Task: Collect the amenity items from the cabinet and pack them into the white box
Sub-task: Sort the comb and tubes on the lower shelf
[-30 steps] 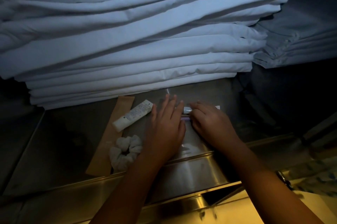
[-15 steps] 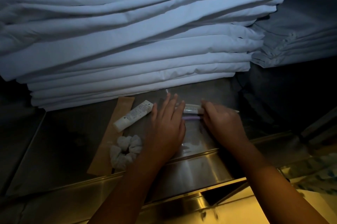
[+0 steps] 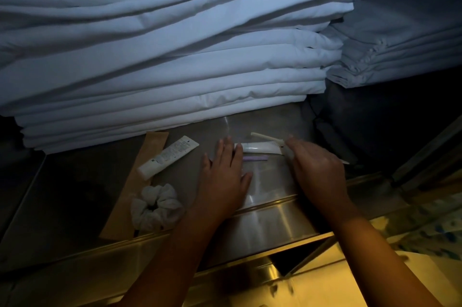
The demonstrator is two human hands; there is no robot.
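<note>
The clear bag [image 3: 271, 176] lies flat on the metal shelf [image 3: 75, 194], with its purple zip strip [image 3: 255, 158] along the far edge. The left hand [image 3: 225, 176] rests palm down on the bag's left half, fingers straight and slightly apart, probably to pin the slippery film so its mouth does not slide during loading. Just beyond the zip strip lies a small white tube [image 3: 260, 148], its left end at the left fingertips. Beyond that, a cream toothbrush [image 3: 265, 137] angles across. The right hand [image 3: 317, 171], over the bag's right edge, has its fingers curled together round the handle, whose tip pokes out past the hand. That hand is blurred, so the exact pinch is unclear. To the bag's left are 3 more items: a larger tube [image 3: 168, 157] lying on a brown paper sleeve [image 3: 120, 209], and a white scrunchie [image 3: 157, 206] overlapping the sleeve's near end. Behind the bag rises the stack of folded linen [image 3: 162, 69]. I cannot make out the white box. With all 5 items on the shelf, I judge that boxing has not yet begun.
</note>
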